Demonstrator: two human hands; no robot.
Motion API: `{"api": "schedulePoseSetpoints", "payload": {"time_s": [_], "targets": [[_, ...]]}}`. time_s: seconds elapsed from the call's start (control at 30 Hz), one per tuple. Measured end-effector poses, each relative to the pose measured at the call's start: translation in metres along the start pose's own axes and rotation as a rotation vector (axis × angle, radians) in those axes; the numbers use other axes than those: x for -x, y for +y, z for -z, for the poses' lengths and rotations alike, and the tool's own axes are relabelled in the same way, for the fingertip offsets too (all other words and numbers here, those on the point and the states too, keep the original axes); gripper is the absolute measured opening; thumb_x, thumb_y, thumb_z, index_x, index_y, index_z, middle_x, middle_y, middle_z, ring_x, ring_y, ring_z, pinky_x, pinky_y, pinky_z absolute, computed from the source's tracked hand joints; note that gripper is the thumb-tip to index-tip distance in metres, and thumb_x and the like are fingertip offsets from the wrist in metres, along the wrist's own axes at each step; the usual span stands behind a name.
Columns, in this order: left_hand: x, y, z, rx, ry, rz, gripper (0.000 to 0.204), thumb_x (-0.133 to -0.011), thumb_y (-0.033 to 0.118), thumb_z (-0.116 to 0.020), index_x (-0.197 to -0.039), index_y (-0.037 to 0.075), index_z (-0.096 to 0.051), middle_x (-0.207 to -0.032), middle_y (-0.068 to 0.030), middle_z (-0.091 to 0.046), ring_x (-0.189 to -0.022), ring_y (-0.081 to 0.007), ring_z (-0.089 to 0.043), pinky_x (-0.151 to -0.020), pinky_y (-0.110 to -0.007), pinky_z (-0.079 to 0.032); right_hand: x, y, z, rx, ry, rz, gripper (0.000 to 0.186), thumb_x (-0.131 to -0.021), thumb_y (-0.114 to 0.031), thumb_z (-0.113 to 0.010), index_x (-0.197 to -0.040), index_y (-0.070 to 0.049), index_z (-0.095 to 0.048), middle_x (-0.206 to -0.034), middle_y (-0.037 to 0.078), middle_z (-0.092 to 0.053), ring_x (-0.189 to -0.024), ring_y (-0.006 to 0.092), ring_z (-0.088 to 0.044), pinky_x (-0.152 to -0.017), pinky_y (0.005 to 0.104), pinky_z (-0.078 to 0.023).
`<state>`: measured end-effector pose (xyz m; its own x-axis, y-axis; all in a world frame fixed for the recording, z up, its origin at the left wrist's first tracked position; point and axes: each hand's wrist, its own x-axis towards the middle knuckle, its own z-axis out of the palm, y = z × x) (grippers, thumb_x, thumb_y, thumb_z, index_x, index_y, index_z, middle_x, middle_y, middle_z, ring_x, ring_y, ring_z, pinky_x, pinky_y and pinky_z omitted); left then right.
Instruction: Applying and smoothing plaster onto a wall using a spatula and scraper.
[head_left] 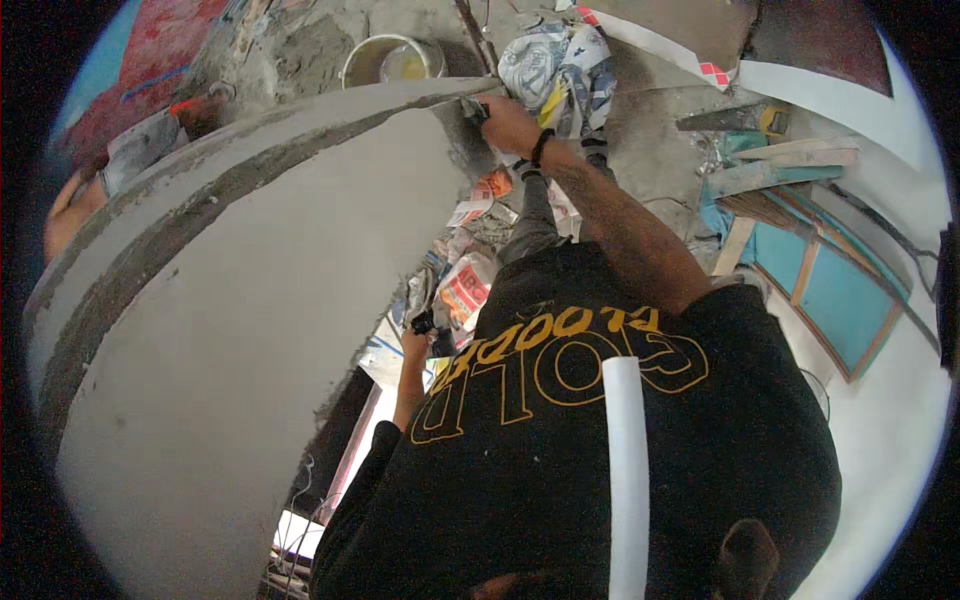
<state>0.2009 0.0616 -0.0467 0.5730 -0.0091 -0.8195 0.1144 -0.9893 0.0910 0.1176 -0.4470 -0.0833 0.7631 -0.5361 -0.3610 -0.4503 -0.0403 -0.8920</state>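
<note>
Right hand (508,124) grips trowel (472,108) on grey wet plaster ledge (300,125).

A round metal bucket (392,60) is sitting far back. Crumpled printed paper sacks (560,65) are lying right of it, blue-painted wooden frames (840,300) leaning farther right.

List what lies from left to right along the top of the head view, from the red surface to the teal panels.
Red surface → metal bowl → right hand on a tool at the grey plastered wall's edge → crumpled printed bags → wooden boards → teal panels.
</note>
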Motion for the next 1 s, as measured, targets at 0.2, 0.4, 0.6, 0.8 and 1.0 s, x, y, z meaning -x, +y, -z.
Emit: {"api": "schedulePoseSetpoints", "payload": {"time_s": [0.2, 0.4, 0.6, 0.8, 1.0], "targets": [[-0.025, -0.019, 0.006, -0.011, -0.016, 0.105, 0.014, -0.061, 0.003, -0.062, -0.074, 0.000, -0.061, -0.061, -0.0054, -0.056, -0.050, -0.0152, -0.051, -0.042, -0.031, -0.035, 0.000, -0.014, -0.002, 0.047, 0.016, -0.027, 0.038, -0.066, -0.004, -0.049, -0.104, -0.001, -0.053, -0.094, 0.024, -0.058, -0.091, 0.0383, -0.054, -0.079, 0.0437, -0.043], [0.000, 0.013, -0.007, 0.067, -0.088, 0.057, 0.017, -0.060, 0.000, -0.062, -0.078, 0.002, -0.062, -0.060, -0.0037, -0.056, -0.047, -0.0136, -0.050, -0.042, -0.029, -0.035, 0.014, -0.043, 0.001, 0.155, 0.110, 0.043, 0.039, -0.066, -0.005, -0.048, -0.104, 0.000, -0.053, -0.093, 0.022, -0.059, -0.092, 0.0382, -0.054, -0.082, 0.0437, -0.042], [-0.009, 0.021, -0.012, 0.127, -0.089, 0.160, 0.026, -0.062, 0.009, -0.071, -0.085, 0.002, -0.061, -0.061, -0.0038, -0.057, -0.049, -0.0132, -0.051, -0.042, -0.029, -0.037, 0.028, -0.070, 0.005, 0.081, 0.116, 0.057, 0.040, -0.064, -0.004, -0.047, -0.103, 0.002, -0.051, -0.103, 0.022, -0.054, -0.097, 0.0369, -0.051, -0.084, 0.0426, -0.041], [-0.021, 0.011, -0.021, -0.071, -0.018, 0.059, 0.024, -0.063, 0.010, -0.069, -0.083, 0.002, -0.061, -0.063, -0.0050, -0.058, -0.052, -0.0131, -0.053, -0.043, -0.030, -0.037, 0.035, -0.092, 0.016, 0.066, 0.018, 0.048, 0.041, -0.064, -0.001, -0.046, -0.105, 0.003, -0.049, -0.105, 0.023, -0.051, -0.100, 0.0379, -0.049, -0.085, 0.0409, -0.040], [-0.020, 0.015, -0.027, 0.062, -0.052, -0.024, 0.016, -0.066, 0.006, -0.062, -0.080, 0.001, -0.060, -0.062, -0.0052, -0.058, -0.052, -0.0129, -0.053, -0.042, -0.029, -0.037, 0.063, -0.114, 0.027, -0.036, 0.166, 0.193, 0.046, -0.063, 0.000, -0.047, -0.109, 0.003, -0.048, -0.102, 0.023, -0.051, -0.097, 0.0394, -0.049, -0.085, 0.0415, -0.041]]}}
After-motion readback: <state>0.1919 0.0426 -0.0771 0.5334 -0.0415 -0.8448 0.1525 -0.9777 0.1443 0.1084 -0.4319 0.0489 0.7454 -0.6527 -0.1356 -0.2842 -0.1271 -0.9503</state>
